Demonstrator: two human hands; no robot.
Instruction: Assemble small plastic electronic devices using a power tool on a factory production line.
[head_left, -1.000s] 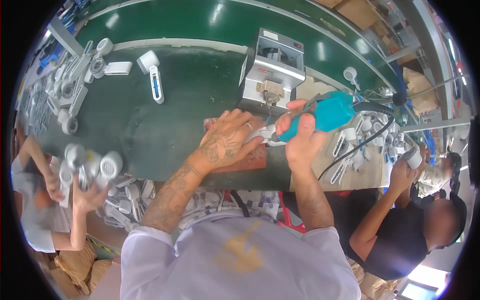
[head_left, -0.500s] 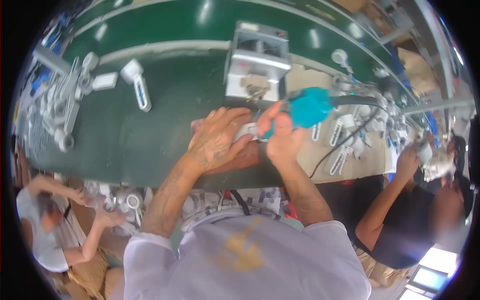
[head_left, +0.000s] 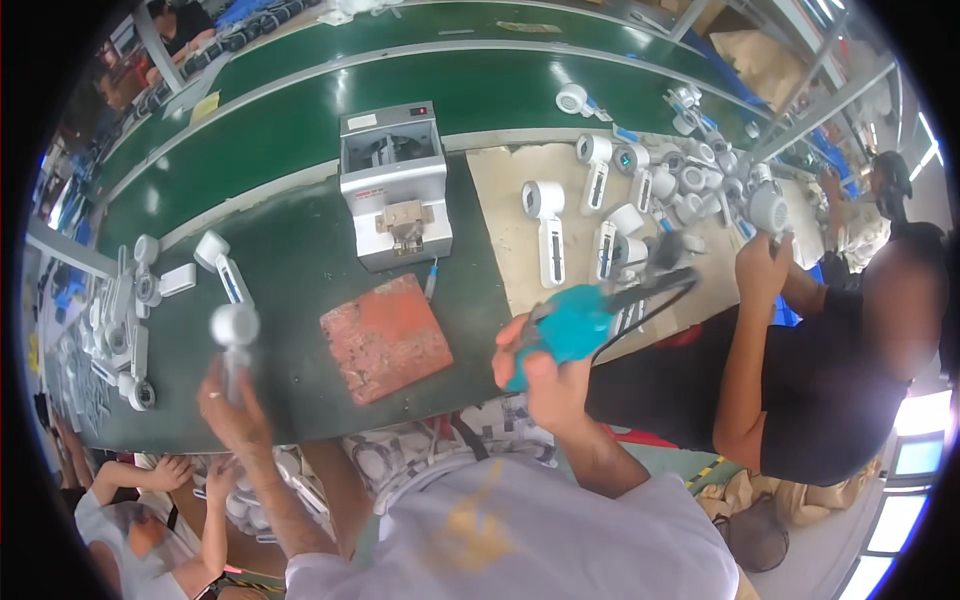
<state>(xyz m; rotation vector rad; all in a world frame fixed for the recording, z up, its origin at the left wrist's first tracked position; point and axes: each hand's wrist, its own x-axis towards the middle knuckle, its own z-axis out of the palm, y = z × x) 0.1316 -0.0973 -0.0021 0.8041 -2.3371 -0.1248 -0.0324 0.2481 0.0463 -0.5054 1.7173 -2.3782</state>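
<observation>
My left hand [head_left: 236, 412], at the front left of the table, is closed round the handle of a white handheld fan [head_left: 235, 325] with its round head pointing away from me. Another white fan [head_left: 225, 268] lies just beyond it. My right hand [head_left: 553, 382] grips a teal corded power tool, by its look an electric screwdriver [head_left: 568, 326], held over the table's front edge; its black end is blurred. Between my hands a worn reddish square pad [head_left: 387, 338] rests on the green table. Beyond the pad stands a grey-white screw feeder [head_left: 396, 185].
Several white fans [head_left: 552, 240] lie on brown cardboard [head_left: 490, 185] to the right, piled thicker farther back. More white parts [head_left: 120, 330] crowd the left end. A co-worker [head_left: 820, 370] sits close on my right holding a fan; another person [head_left: 150, 530] works at lower left.
My hands were together over the pad at a white part. The left has moved left and now holds a fan; the right has drawn back nearer with the screwdriver. The view has shifted.
</observation>
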